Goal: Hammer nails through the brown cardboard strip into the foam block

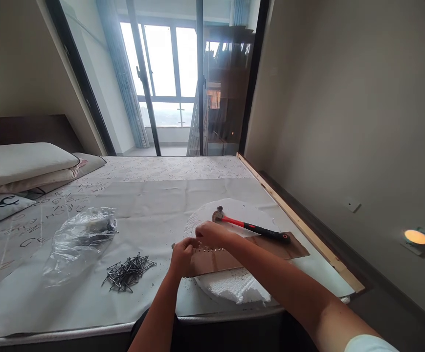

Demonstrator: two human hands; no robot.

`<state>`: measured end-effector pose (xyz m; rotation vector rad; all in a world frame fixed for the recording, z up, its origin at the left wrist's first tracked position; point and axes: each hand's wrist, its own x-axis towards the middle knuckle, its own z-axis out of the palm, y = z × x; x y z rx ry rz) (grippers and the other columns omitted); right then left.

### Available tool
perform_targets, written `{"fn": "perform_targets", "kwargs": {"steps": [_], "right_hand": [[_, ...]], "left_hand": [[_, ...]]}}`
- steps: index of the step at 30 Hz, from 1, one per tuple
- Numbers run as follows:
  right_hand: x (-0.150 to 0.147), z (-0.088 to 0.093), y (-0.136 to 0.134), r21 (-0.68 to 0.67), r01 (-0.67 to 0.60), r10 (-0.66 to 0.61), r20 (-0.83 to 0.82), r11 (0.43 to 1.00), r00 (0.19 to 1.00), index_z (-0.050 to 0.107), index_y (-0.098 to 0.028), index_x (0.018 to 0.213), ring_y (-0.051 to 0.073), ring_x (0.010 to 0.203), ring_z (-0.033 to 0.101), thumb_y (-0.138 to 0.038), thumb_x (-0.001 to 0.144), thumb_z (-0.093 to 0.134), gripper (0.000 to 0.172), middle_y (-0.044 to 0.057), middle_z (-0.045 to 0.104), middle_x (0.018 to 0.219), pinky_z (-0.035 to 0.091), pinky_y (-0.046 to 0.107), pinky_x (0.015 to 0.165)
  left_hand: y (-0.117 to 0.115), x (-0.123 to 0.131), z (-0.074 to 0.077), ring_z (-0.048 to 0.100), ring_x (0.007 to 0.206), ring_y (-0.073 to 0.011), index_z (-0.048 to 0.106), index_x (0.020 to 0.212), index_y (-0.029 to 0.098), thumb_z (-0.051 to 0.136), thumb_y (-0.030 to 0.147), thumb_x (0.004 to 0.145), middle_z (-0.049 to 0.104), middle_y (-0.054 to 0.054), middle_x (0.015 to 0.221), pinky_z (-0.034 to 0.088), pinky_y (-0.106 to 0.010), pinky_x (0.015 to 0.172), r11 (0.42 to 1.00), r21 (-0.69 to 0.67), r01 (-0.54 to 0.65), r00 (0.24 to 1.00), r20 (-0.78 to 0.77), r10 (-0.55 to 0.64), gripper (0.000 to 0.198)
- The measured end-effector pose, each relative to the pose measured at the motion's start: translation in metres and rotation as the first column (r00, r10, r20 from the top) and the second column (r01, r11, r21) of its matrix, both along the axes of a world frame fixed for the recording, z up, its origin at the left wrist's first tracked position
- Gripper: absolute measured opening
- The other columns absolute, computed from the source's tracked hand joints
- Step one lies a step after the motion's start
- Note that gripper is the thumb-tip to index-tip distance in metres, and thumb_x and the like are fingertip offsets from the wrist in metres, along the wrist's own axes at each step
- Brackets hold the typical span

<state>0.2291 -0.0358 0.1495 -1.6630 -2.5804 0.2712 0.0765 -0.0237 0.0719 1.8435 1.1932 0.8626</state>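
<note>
My left hand is closed in a pinch at the left end of a brown cardboard strip. Just beyond it, my right hand is curled shut over the same strip, its fingertips close to the left ones. What the fingers hold is too small and hidden to name. Small shiny dots run along the cardboard below my right hand. Under the strip lies a white foam disc. A hammer with a red and black handle rests beyond my right forearm, its handle end over the cardboard.
A pile of loose nails lies left of my hands, with a clear plastic bag behind it. Grey sheeting covers the mattress. A wooden rail follows the right edge. Pillows are stacked at the far left.
</note>
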Motion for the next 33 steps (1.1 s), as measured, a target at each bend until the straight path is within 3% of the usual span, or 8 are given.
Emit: {"fn": "perform_targets", "kwargs": {"steps": [4,6,9,11,19,33], "right_hand": [[0.003,-0.012,-0.006,-0.026,0.013,-0.014,-0.015,1.000,1.000,0.062,-0.013,0.095,0.015,0.081,0.062,-0.031,0.090,0.053,0.021,0.003,0.065,0.092,0.052,0.034,0.073],[0.005,-0.019,-0.006,-0.006,0.038,-0.039,-0.018,0.999,0.999,0.060,-0.014,0.102,0.016,0.084,0.062,-0.032,0.090,0.052,0.023,0.004,0.064,0.097,0.052,0.035,0.075],[0.006,-0.032,-0.008,0.033,0.081,-0.082,0.014,0.996,0.997,0.057,-0.015,0.111,0.018,0.090,0.061,-0.032,0.091,0.051,0.027,0.006,0.062,0.105,0.052,0.038,0.078],[0.006,-0.043,-0.011,0.031,0.071,-0.073,0.068,0.997,0.995,0.059,-0.015,0.107,0.017,0.090,0.061,-0.030,0.090,0.052,0.024,0.006,0.063,0.104,0.052,0.037,0.078],[-0.001,-0.074,-0.010,-0.014,-0.076,0.077,0.256,0.997,0.964,0.061,-0.013,0.100,0.017,0.091,0.062,-0.027,0.089,0.054,0.018,0.005,0.064,0.102,0.052,0.038,0.079],[-0.011,-0.071,-0.004,-0.046,-0.179,0.183,0.378,0.983,0.908,0.058,-0.015,0.109,0.018,0.092,0.061,-0.029,0.089,0.054,0.024,0.006,0.062,0.107,0.052,0.037,0.079]], "left_hand": [[-0.003,0.002,0.000,0.062,0.072,-0.0165,0.065,0.080,0.015,0.046,0.023,0.068,0.068,-0.004,0.075,0.048,-0.028,0.070,0.973,-0.158,0.170,0.974,0.178,-0.142,0.024],[-0.003,0.003,-0.002,0.061,0.064,-0.0154,0.064,0.080,0.014,0.051,0.030,0.069,0.066,-0.004,0.068,0.048,-0.028,0.065,0.950,-0.239,0.199,0.960,0.243,-0.140,0.023],[0.000,0.002,-0.009,0.060,0.057,-0.0148,0.061,0.081,0.013,0.053,0.031,0.068,0.063,-0.002,0.060,0.047,-0.027,0.058,0.936,-0.342,0.081,0.960,0.280,0.020,0.023],[0.002,0.001,-0.013,0.061,0.056,-0.0153,0.060,0.082,0.014,0.052,0.028,0.068,0.063,-0.002,0.058,0.048,-0.027,0.056,0.931,-0.365,-0.007,0.962,0.250,0.106,0.022],[0.001,0.006,-0.020,0.064,0.060,-0.0153,0.064,0.082,0.015,0.045,0.020,0.072,0.068,-0.003,0.065,0.049,-0.025,0.058,0.975,-0.189,-0.114,0.993,-0.011,0.114,0.022],[0.003,0.005,-0.018,0.065,0.071,-0.0164,0.067,0.080,0.016,0.047,0.019,0.076,0.071,-0.004,0.078,0.048,-0.026,0.067,0.986,-0.106,-0.127,0.984,-0.138,0.112,0.020]]}}
